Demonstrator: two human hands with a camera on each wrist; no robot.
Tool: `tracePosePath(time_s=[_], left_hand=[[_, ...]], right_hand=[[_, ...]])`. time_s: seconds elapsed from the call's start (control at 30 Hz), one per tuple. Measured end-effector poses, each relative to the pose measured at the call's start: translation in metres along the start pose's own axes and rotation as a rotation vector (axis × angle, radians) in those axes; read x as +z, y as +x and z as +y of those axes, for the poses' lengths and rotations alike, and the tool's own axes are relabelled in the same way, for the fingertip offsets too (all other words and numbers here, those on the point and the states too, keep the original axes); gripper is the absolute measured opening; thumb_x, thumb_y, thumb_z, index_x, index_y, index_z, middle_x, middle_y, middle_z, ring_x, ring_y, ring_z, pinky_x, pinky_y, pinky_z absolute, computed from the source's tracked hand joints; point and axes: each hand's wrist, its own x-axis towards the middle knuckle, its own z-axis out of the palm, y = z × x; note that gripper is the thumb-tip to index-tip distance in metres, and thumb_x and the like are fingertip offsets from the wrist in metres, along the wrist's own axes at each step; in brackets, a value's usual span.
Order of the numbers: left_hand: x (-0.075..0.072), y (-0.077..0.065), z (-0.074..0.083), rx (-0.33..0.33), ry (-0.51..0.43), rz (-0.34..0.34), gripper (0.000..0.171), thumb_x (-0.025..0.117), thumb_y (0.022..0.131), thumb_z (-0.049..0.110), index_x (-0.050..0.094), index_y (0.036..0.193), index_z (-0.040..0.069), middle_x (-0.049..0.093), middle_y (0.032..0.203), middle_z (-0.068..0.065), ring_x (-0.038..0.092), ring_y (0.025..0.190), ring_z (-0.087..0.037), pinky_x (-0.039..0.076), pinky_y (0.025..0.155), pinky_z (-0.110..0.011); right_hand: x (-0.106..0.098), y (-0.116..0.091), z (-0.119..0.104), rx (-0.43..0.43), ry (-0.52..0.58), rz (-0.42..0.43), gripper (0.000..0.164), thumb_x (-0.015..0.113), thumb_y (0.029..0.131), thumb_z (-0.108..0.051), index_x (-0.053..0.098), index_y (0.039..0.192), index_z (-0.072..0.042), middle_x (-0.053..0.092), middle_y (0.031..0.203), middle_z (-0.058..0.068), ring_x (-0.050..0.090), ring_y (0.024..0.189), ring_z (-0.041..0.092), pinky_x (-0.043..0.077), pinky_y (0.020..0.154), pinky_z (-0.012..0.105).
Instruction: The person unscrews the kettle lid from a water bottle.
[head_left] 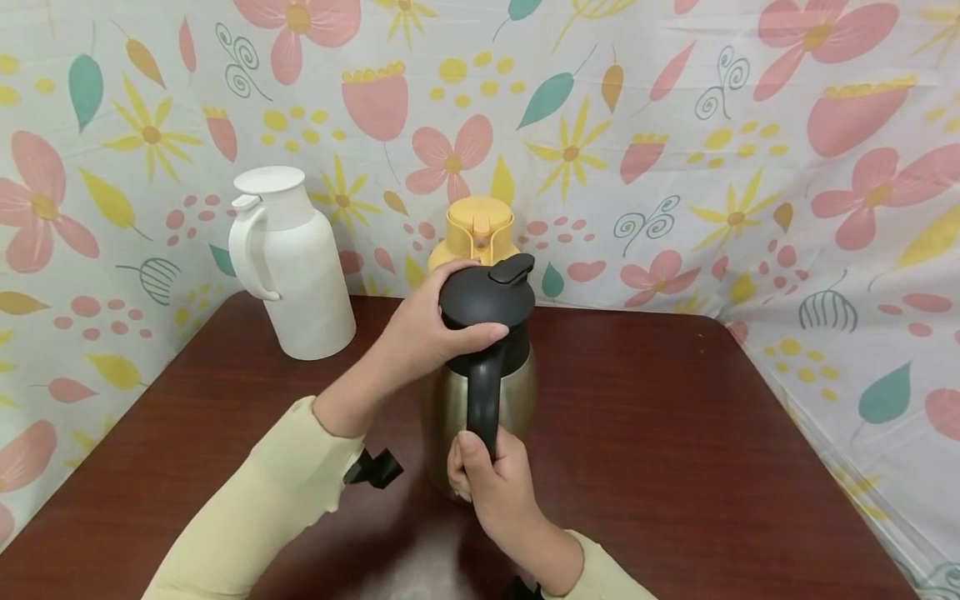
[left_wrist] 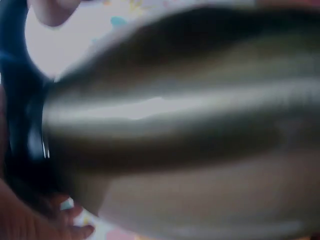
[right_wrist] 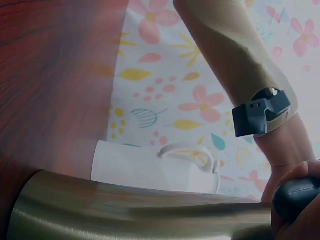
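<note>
A gold-coloured thermos jug [head_left: 444,417] with a black lid [head_left: 480,296] and black handle [head_left: 483,400] stands on the table in front of me. My left hand [head_left: 416,337] grips the lid from the left, thumb across its near side. Lower down, my right hand [head_left: 495,487] is wrapped round the handle. The jug's shiny body [left_wrist: 175,130] fills most of the left wrist view, which is blurred. In the right wrist view the jug [right_wrist: 125,215] lies along the bottom, with part of my right hand [right_wrist: 300,225] round the handle's end.
A white jug [head_left: 311,283] with a handle stands at the back left of the dark red table [head_left: 645,433]. Directly behind the gold jug is a yellow-topped container [head_left: 480,218], mostly hidden. A flower-patterned cloth [head_left: 675,125] hangs behind the table.
</note>
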Motion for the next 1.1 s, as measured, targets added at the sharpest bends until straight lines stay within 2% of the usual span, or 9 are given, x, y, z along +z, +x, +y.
tracePosePath(time_s=[0.1,0.2,0.27,0.37,0.5,0.63,0.77,0.9,1.1], left_hand=[[0.007,-0.008,0.004,-0.059,0.033,0.077,0.082,0.082,0.079,0.044,0.044,0.149,0.025,0.063,0.132,-0.004,0.063,0.114,-0.023,0.052,0.096,-0.04],[0.007,-0.011,0.005,-0.081,0.054,0.074,0.086,0.08,0.08,0.049,0.041,0.153,0.026,0.062,0.135,-0.004,0.062,0.119,-0.023,0.051,0.1,-0.043],[0.001,-0.01,0.004,-0.078,0.072,0.029,0.096,0.078,0.078,0.057,0.035,0.158,0.026,0.056,0.147,-0.004,0.056,0.132,-0.024,0.047,0.108,-0.048],[-0.011,-0.006,0.001,-0.042,0.069,-0.062,0.129,0.071,0.064,0.087,0.023,0.164,0.023,0.041,0.163,-0.003,0.039,0.152,-0.025,0.034,0.122,-0.054],[-0.026,0.008,-0.008,0.104,-0.015,-0.209,0.157,0.063,0.047,0.102,0.013,0.166,0.013,0.026,0.171,-0.007,0.021,0.161,-0.026,0.018,0.129,-0.055],[-0.034,0.027,-0.019,0.246,-0.136,-0.4,0.147,0.077,0.058,0.086,0.015,0.164,0.005,0.021,0.172,-0.013,0.022,0.159,-0.03,0.021,0.128,-0.053],[-0.034,0.038,-0.023,0.231,-0.224,-0.502,0.144,0.084,0.058,0.079,0.018,0.165,0.009,0.023,0.17,-0.011,0.032,0.155,-0.03,0.038,0.119,-0.038],[-0.032,0.039,-0.021,0.197,-0.24,-0.49,0.133,0.087,0.061,0.072,0.024,0.164,0.015,0.035,0.164,-0.012,0.048,0.142,-0.031,0.048,0.105,-0.028],[-0.028,0.029,-0.014,0.178,-0.134,-0.339,0.092,0.079,0.079,0.024,0.036,0.16,0.02,0.037,0.164,-0.006,0.048,0.142,-0.024,0.044,0.114,-0.042]], right_hand=[[0.0,0.0,0.0,-0.001,-0.004,0.001,0.05,0.042,0.112,-0.023,0.039,0.068,0.0,0.029,0.047,0.014,0.026,0.039,0.016,0.029,0.039,0.018],[0.0,0.0,-0.001,-0.001,-0.009,0.004,0.05,0.042,0.112,-0.023,0.039,0.068,0.0,0.029,0.047,0.014,0.027,0.04,0.015,0.03,0.039,0.018],[0.0,0.0,-0.002,-0.003,-0.009,0.004,0.049,0.043,0.111,-0.022,0.039,0.068,0.001,0.029,0.048,0.014,0.027,0.04,0.015,0.03,0.039,0.018],[0.0,0.0,-0.003,-0.007,-0.005,0.005,0.049,0.043,0.111,-0.021,0.039,0.069,0.002,0.029,0.048,0.014,0.028,0.04,0.014,0.03,0.039,0.019],[-0.001,0.0,-0.001,-0.001,-0.003,0.009,0.048,0.043,0.111,-0.02,0.039,0.069,0.002,0.03,0.049,0.015,0.029,0.041,0.014,0.03,0.039,0.02],[-0.001,-0.001,0.001,0.006,-0.002,0.009,0.048,0.043,0.111,-0.021,0.04,0.07,0.002,0.031,0.05,0.016,0.03,0.042,0.014,0.031,0.04,0.019],[-0.002,-0.002,0.003,-0.003,-0.003,-0.008,0.049,0.043,0.112,-0.023,0.039,0.07,0.002,0.031,0.05,0.016,0.03,0.042,0.015,0.031,0.04,0.02],[-0.001,-0.001,0.003,-0.021,-0.011,-0.026,0.049,0.043,0.112,-0.025,0.04,0.07,0.001,0.031,0.05,0.015,0.031,0.042,0.017,0.032,0.04,0.02],[-0.001,0.001,0.001,-0.044,-0.002,-0.042,0.048,0.043,0.112,-0.025,0.04,0.071,0.001,0.032,0.049,0.015,0.031,0.04,0.019,0.033,0.039,0.02]])
